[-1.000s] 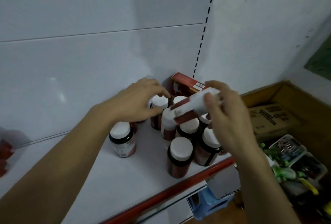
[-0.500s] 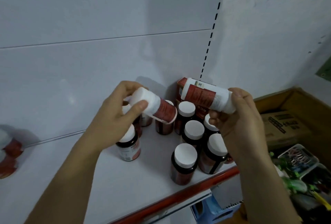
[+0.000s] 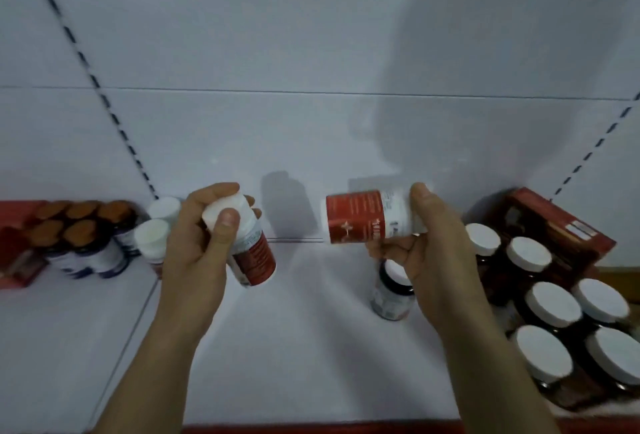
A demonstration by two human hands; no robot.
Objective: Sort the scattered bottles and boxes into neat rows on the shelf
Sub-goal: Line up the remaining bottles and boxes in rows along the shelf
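My left hand [image 3: 197, 253] grips a white-capped bottle with a red label [image 3: 251, 253], tilted with its cap up, above the white shelf [image 3: 304, 347]. My right hand [image 3: 433, 257] holds a second red-and-white bottle [image 3: 363, 220] on its side, base pointing left. A lone dark bottle [image 3: 391, 295] stands on the shelf, partly hidden under my right hand. Several dark white-capped bottles [image 3: 550, 305] cluster at the right, beside a red box [image 3: 550, 225] leaning at the back. Two white-capped bottles [image 3: 152, 237] stand just left of my left hand.
Several orange-capped bottles with blue labels [image 3: 86, 246] stand at the far left next to a red box [image 3: 17, 260]. A slotted upright [image 3: 104, 101] runs down the white back panel. The shelf has a red front edge [image 3: 311, 428].
The view has swung left, bringing the orange-capped bottles into sight. Both hands carried their bottles left, away from the right cluster, to above the middle of the shelf.
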